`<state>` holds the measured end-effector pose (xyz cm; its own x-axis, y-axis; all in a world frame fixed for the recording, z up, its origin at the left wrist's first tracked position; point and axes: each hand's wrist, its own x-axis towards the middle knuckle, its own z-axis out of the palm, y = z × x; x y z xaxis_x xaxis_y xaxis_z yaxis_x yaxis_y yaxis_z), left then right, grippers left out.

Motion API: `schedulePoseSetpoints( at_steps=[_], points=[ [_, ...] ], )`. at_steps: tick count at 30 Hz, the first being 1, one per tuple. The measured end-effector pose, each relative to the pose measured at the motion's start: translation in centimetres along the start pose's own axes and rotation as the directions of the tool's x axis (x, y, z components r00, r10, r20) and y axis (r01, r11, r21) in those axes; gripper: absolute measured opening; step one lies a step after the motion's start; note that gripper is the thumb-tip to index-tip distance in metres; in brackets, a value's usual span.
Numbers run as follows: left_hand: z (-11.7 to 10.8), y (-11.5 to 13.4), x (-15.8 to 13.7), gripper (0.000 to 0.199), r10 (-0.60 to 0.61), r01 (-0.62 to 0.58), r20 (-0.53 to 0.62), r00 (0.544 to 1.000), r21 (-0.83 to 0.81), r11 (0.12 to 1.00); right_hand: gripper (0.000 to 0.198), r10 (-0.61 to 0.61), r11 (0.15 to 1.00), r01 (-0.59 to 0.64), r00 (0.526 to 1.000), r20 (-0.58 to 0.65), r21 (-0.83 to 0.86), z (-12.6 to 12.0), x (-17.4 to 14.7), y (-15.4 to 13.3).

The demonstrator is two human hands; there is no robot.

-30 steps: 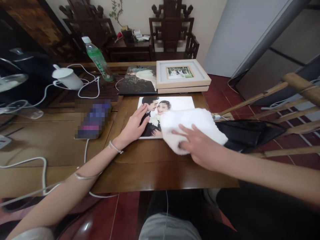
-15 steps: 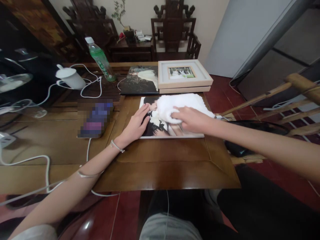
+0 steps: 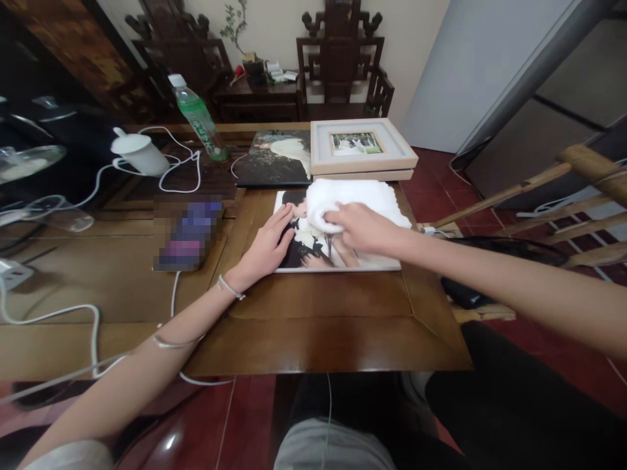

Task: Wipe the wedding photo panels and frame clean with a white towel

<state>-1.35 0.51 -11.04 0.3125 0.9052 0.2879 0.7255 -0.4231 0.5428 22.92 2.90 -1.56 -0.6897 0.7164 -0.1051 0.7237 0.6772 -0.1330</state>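
While the left hand [image 3: 264,247] lies flat along the left side of a photo panel [image 3: 318,249], fingers nearly together and thumb out, the right one [image 3: 360,225] has its fingers curled into a bunched white cloth [image 3: 375,194], which covers the panel's upper right part; panel's lying face-up on the wooden table [image 3: 313,320], kinda near the front edge; just behind it there's a pale framed picture [image 3: 356,143] beside a darker photo [image 3: 272,160]; green bottle [image 3: 200,124] stands farther left.

Bench [image 3: 318,339] lies open in front of the photo [image 3: 313,253]; a frame [image 3: 362,143] behind it and a phone [image 3: 189,235] to its left obstruct passage.
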Motion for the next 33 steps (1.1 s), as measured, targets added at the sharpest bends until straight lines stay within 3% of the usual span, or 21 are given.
schedulePoseSetpoints(
  at_steps=[6, 9, 13, 17, 24, 28, 33],
  points=[
    [0.1, 0.0, 0.0, 0.056, -0.016, 0.016, -0.001, 1.000, -0.018, 1.000, 0.053, -0.150, 0.988, 0.149, 0.987, 0.061, 0.030, 1.8, -6.8, -5.4],
    [0.1, 0.1, 0.0, 0.056, -0.028, 0.028, 0.000, 1.000, -0.024, 0.999, 0.057, -0.172, 0.985, 0.167, 0.979, 0.112, 0.052, 1.9, -8.3, -6.6],
    [0.0, 0.1, 0.0, 0.057, -0.023, 0.024, 0.008, 1.000, -0.016, 1.000, 0.056, -0.161, 0.987, 0.160, 0.982, 0.095, 0.021, 1.4, -6.4, -5.5],
    [0.2, -0.3, 0.0, 0.057, -0.010, 0.010, -0.008, 1.000, -0.022, 1.000, 0.047, -0.098, 0.995, 0.099, 0.994, 0.045, -0.032, 0.4, -1.9, -2.7],
    [0.1, -0.4, 0.0, 0.056, 0.013, -0.013, -0.006, 1.000, 0.003, 1.000, 0.022, -0.040, 0.998, 0.042, 0.998, -0.044, 0.044, -1.0, 4.5, 1.0],
    [0.0, -0.2, 0.0, 0.056, 0.007, -0.007, -0.003, 1.000, 0.008, 1.000, 0.015, -0.030, 0.999, 0.032, 0.998, -0.049, 0.042, -1.1, 4.7, 1.1],
    [0.2, -0.3, 0.0, 0.057, -0.001, 0.001, 0.001, 1.000, -0.014, 1.000, 0.037, -0.040, 0.999, 0.040, 0.998, 0.039, -0.018, -0.8, 0.8, -1.4]
  ],
)
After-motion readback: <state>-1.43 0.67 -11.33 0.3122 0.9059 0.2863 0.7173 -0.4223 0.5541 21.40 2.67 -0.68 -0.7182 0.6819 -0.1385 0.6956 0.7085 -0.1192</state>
